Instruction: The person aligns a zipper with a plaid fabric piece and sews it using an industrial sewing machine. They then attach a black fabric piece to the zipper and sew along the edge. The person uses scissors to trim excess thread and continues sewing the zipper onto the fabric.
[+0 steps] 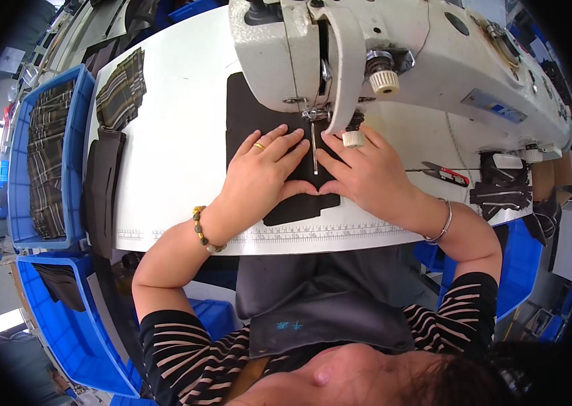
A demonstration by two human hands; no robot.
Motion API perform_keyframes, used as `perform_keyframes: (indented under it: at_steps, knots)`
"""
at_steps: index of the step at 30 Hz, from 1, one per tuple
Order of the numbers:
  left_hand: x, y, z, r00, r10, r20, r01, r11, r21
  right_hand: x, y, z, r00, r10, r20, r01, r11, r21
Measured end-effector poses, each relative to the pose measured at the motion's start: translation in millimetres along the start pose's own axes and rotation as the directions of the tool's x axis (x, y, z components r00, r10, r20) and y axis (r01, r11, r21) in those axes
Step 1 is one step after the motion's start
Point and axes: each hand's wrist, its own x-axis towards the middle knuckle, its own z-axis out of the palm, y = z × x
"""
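Note:
A black fabric piece (247,101) lies flat on the white sewing table, under the head of a sewing machine (347,61). A narrow zipper (314,152) runs lengthwise along it, its far end beneath the presser foot (314,114). My left hand (266,166) rests flat on the fabric left of the zipper, fingers stretched forward. On the zipper's other side my right hand (364,172) presses down, also with fingers extended and partly hidden by the machine's guard and knob. Both thumbs nearly meet below the zipper's near end.
Red-handled thread snips (447,174) lie right of my right hand, beside a pile of dark zippers (500,193). Striped fabric pieces (121,91) and dark folded pieces (103,189) sit at the table's left edge. Blue bins (71,233) stand beyond it. A ruler strip (279,235) follows the front edge.

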Motion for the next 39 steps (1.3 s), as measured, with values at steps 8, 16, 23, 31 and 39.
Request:
perform_keyframes:
  at_steps: [8,16,23,31,39]
  knots:
    - [2.6,-0.2,-7.2,0.999,0.013,0.040,-0.013,1.000,-0.002,-2.6,-4.3,-1.7,1.000,0.002,0.010,-0.002,1.000,0.023]
    - [12.9,-7.8,-2.4,0.999,0.005,-0.034,-0.003,0.999,0.048,4.1,8.4,7.4,0.999,0.006,-0.035,-0.006,1.000,-0.016]
    - [7.1,-3.6,-1.6,0.999,0.035,-0.028,-0.034,0.999,0.017,3.8,12.5,6.9,1.000,0.027,-0.014,-0.027,0.999,0.022]
    - [-2.0,13.4,-12.2,0.998,0.026,0.061,-0.028,0.999,0.041,1.5,6.7,8.9,1.000,0.010,-0.014,-0.010,1.000,0.006]
    - [-3.8,15.0,-16.1,0.993,0.029,0.114,-0.039,0.996,0.084,3.6,5.5,6.9,1.000,0.005,-0.004,-0.005,1.000,0.000]
